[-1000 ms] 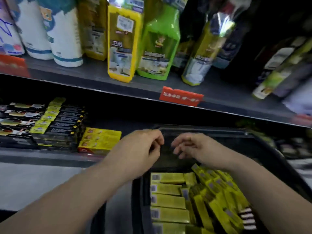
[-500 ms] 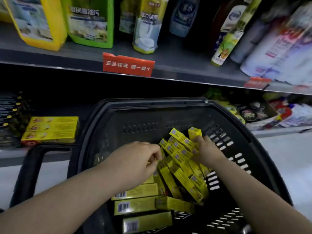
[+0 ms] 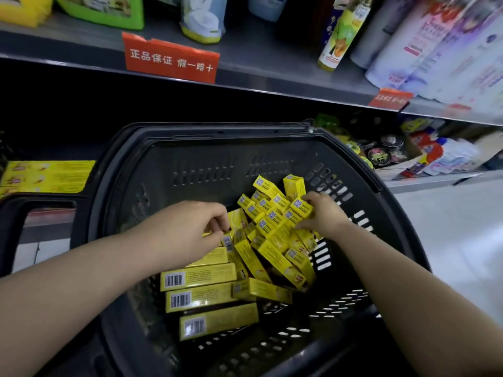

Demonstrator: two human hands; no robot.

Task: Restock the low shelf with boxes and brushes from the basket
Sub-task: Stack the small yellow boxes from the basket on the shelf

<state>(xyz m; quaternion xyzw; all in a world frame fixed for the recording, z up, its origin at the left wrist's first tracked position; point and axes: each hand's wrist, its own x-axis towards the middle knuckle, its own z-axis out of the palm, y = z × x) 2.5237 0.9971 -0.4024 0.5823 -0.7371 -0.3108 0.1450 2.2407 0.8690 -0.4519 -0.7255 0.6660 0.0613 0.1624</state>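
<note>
Both hands have dropped from the far rim into the black plastic basket [image 3: 217, 153] since a second ago, and the view has swung right, off the stocked end of the shelf.

Nearest, three long yellow cardboard boxes [image 3: 198, 278] lie flat on the basket floor, barcode ends to the left. Just past them the left hand [image 3: 187, 235] pinches the barcoded end of a small yellow box [image 3: 227, 242] between thumb and fingertips; the hand hides most of that box. To its right a heap of leaning yellow boxes [image 3: 272, 248] rests against the slotted side wall, and the right hand [image 3: 324, 216] curls round the upper ends of several of them.

At far left is the basket's black handle [image 3: 11, 227]. The basket's far wall blocks the middle of the low grey shelf [image 3: 424, 180]. On that shelf, stacked yellow boxes [image 3: 49, 175] sit at the left, with round dark tins [image 3: 381, 156] and blurred packets at the right. Above runs an upper grey shelf [image 3: 272, 63] with a red paper label [image 3: 170, 58] and bottles.
</note>
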